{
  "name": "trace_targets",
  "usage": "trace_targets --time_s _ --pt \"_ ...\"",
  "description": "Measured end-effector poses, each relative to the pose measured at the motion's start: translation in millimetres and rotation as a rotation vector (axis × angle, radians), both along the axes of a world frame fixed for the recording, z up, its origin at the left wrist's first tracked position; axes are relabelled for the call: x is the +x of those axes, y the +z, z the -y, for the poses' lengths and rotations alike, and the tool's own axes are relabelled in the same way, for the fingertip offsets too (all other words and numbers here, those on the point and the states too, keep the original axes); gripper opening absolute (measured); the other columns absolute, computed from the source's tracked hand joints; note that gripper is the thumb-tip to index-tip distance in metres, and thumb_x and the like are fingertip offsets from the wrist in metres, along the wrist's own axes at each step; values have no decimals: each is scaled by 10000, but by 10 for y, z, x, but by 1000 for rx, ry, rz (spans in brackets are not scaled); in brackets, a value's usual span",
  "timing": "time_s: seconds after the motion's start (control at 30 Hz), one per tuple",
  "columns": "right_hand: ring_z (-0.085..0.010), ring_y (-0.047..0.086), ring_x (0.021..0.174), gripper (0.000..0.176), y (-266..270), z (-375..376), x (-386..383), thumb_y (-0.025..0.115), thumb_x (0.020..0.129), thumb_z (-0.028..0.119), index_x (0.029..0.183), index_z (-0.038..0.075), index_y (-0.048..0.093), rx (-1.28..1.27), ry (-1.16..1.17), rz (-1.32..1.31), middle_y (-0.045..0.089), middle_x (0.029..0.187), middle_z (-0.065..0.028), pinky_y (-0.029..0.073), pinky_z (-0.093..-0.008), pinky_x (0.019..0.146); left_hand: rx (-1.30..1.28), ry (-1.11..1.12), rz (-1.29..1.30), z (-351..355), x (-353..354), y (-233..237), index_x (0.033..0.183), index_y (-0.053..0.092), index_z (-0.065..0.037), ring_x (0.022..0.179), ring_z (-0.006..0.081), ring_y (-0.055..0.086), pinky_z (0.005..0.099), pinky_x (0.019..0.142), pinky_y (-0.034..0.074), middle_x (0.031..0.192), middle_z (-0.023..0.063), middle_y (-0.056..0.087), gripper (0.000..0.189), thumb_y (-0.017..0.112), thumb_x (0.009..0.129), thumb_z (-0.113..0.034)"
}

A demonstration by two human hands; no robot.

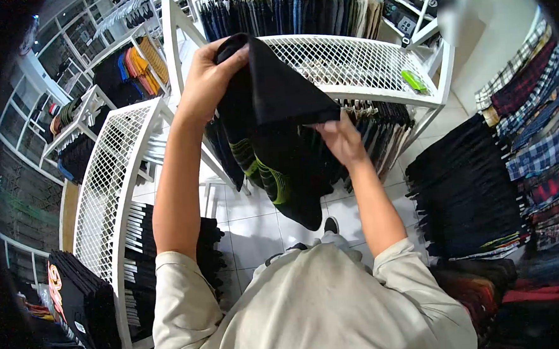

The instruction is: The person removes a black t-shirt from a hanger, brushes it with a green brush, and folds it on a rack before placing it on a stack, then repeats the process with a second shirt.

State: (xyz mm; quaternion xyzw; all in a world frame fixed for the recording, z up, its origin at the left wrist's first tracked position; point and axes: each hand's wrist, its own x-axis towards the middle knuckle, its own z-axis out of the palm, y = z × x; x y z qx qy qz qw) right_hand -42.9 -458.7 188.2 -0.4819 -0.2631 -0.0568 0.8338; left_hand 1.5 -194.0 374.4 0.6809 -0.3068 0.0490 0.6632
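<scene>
Up in front of me hangs a black garment with a yellow-green print, partly folded over on itself; its exact cut cannot be made out. My left hand is closed on its upper left corner, thumb toward me. Lower and to the right, my right hand pinches the garment's right edge. Between the two hands the cloth is stretched slantwise, while the printed part droops below toward the floor. Folds hide much of the print.
Behind the garment stands a white mesh-topped rack with a bright green packet on top. Another mesh rack is at my left, with black clothes stacked near it. Black garments and plaid shirts hang at right.
</scene>
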Motion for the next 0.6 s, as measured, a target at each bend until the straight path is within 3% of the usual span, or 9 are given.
trace_targets --time_s 0.07,0.13,0.17,0.2,0.27,0.33,0.4,0.53,0.6 --pt "-202 586 1183 486 -219 -19 -69 572 814 -111 1281 19 613 -39 103 -21 627 1248 -88 412 -380 1096 23 -37 0 44 45 54 987 738 -26 722 62 643 215 643 517 836 -9 708 216 740 938 -236" --pt "-182 618 1126 469 34 -334 -276 668 825 -54 1279 52 623 -465 -270 -21 645 1227 -66 432 -350 1062 2 -71 28 111 3 143 1006 744 -26 723 57 642 215 648 518 840 -6 716 198 746 933 -210" --pt "-161 629 1080 451 -149 -390 -171 757 819 5 1249 64 634 -455 -291 25 654 1186 -51 466 -327 1000 12 -85 32 94 63 145 1026 747 -29 733 55 644 218 655 522 851 -4 722 187 749 929 -189" --pt "-161 629 1080 451 -175 -436 -148 757 819 5 1249 64 634 -448 -290 24 654 1186 -51 466 -327 1000 20 -84 31 84 69 161 1026 747 -29 733 55 644 218 655 522 851 -4 722 187 749 929 -189" --pt "-176 631 1134 421 -209 -507 -89 775 842 75 1241 82 640 -721 -332 -66 668 1179 -59 501 -349 984 -4 -139 63 67 76 199 1030 745 -25 743 56 649 220 664 526 854 -9 722 190 743 936 -190" --pt "-200 649 1068 446 -199 -678 -19 796 826 117 1242 79 641 -652 -328 18 665 1131 -74 513 -355 963 -3 -142 60 38 92 214 1042 742 -25 752 58 651 219 668 529 863 -8 722 208 740 940 -206" --pt "-181 641 1039 459 -161 -807 -28 793 807 30 1232 -5 622 -678 -491 -8 674 1108 -76 483 -319 981 7 -110 96 -14 68 235 1054 739 -22 752 60 651 217 663 530 871 -4 722 220 733 946 -214" --pt "-197 637 1068 482 -514 -910 222 781 802 25 1248 -25 608 -681 -371 -38 679 1147 -104 490 -322 975 -50 -144 78 -231 166 291 1073 725 -13 745 62 658 222 665 540 891 4 724 226 709 965 -211" --pt "-302 628 1150 540 -784 -969 234 798 774 143 1253 -9 599 -799 -411 59 653 1211 -181 487 -382 998 -86 -34 88 -343 131 355 1094 707 -17 741 89 687 227 663 567 904 27 729 196 679 980 -174"
